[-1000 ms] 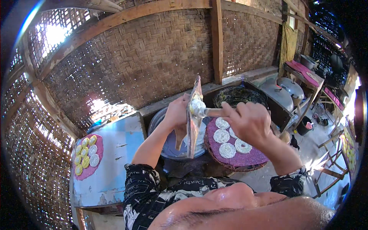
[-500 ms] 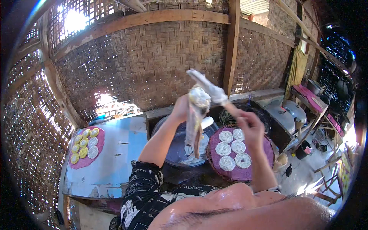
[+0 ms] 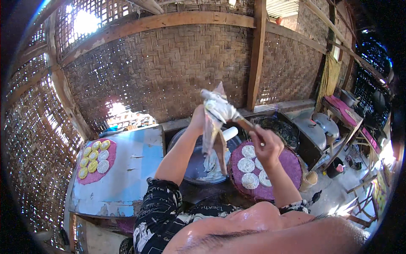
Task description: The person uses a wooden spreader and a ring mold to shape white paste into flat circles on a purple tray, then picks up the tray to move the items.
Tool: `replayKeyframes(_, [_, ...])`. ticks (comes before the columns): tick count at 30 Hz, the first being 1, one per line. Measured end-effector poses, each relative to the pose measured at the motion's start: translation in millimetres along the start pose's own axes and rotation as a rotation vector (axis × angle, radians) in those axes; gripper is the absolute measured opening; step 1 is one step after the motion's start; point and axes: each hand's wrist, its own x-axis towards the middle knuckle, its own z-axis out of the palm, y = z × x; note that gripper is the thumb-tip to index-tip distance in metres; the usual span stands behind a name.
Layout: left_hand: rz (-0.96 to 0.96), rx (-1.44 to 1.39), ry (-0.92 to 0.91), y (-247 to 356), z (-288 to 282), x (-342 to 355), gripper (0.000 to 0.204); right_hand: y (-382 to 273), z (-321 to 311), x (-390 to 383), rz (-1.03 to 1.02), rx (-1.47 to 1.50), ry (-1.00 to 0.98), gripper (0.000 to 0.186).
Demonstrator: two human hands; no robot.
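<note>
My left hand [image 3: 197,120] grips an upright, forked wooden implement [image 3: 209,137] smeared with dough, held over a wide basin [image 3: 184,180] with white batter and a white cylinder. My right hand [image 3: 267,148], fingers curled, holds a wooden stick [image 3: 246,125] whose far end meets the implement's top in a lump of white dough [image 3: 220,109]; the exact contact is hard to make out. Below my right hand lies a round purple mat [image 3: 287,171] with several white lacy rounds, partly hidden by the hand.
A pale blue table [image 3: 118,194] at left holds yellow and white rounds on a pink sheet [image 3: 91,179]. A dark pan [image 3: 279,131], metal lids [image 3: 308,129], a bucket [image 3: 308,180] and a shelf with pink top [image 3: 342,110] are at right. Woven walls [image 3: 169,76] surround the back.
The stick swung up over the implement, then dropped slightly onto its top. My right hand has moved down and a little left over the last half second, and the view has shifted.
</note>
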Motion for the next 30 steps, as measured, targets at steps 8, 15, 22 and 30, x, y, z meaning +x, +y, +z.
replayKeyframes(8, [-0.089,-0.116,0.215,27.2,37.7,-30.6,0.032,19.7,-13.3,-7.9,0.229,0.133,-0.113,0.019])
replayKeyframes(15, [0.291,0.702,-0.172,1.1,-109.0,3.7,0.027,-10.3,14.7,-3.0,-0.037,0.063,-0.084,0.016])
replayKeyframes(22, [0.005,-0.044,0.182,33.4,1.7,-32.3,0.029,8.6,2.0,-6.6,0.432,0.355,-0.269,0.020])
replayKeyframes(30, [0.515,0.239,0.031,48.9,1.4,-54.8,0.038,16.3,9.8,-16.8,0.344,0.408,-0.350,0.017])
